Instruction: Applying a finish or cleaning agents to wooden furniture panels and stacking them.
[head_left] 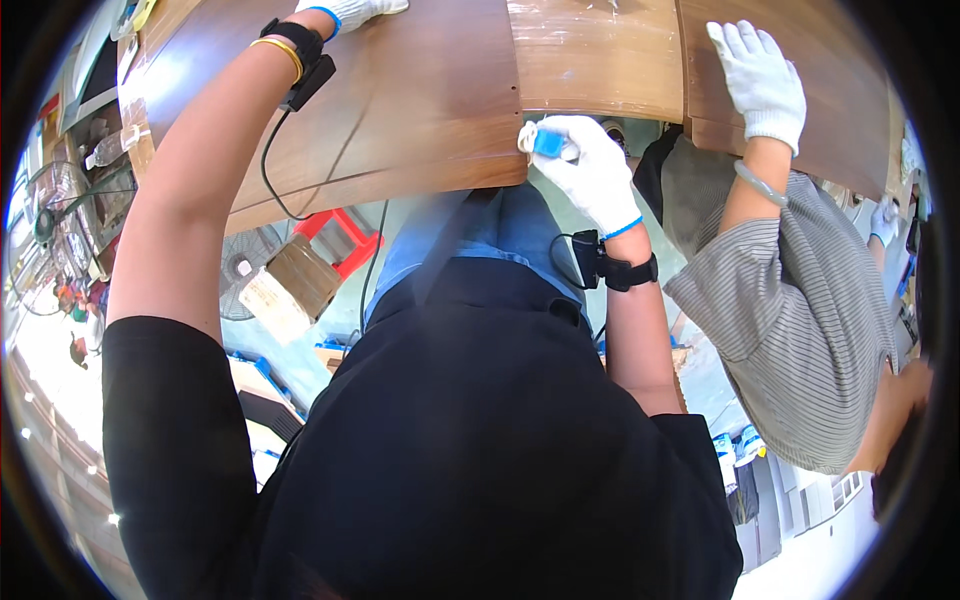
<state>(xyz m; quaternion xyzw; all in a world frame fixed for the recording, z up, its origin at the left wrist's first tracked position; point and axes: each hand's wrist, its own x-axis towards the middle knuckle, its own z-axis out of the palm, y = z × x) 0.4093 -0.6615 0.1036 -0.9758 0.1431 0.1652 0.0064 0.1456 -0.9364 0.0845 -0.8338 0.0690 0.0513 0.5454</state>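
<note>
My left hand (pixel 350 10), in a white knitted glove, rests on a brown wood-grain panel (pixel 420 90). The picture's upper edge cuts it off; what shows of it, a digit stretched out to the right, looks open. At the panel's near right corner my right hand (pixel 592 178), gloved the same way, is closed around a small blue block (pixel 548 143). Something white and rounded sticks out on the left side of this block, and I cannot make out what it is. Both of my wrists carry black straps with small boxes.
To my right stands a co-worker in a striped shirt (pixel 810 330), a gloved hand (pixel 762 85) spread on another brown panel (pixel 830 100). Lighter wrapped boards (pixel 600 55) lie between the panels. Below left are a cardboard box (pixel 300 280), a red stool (pixel 350 245) and a fan (pixel 240 270).
</note>
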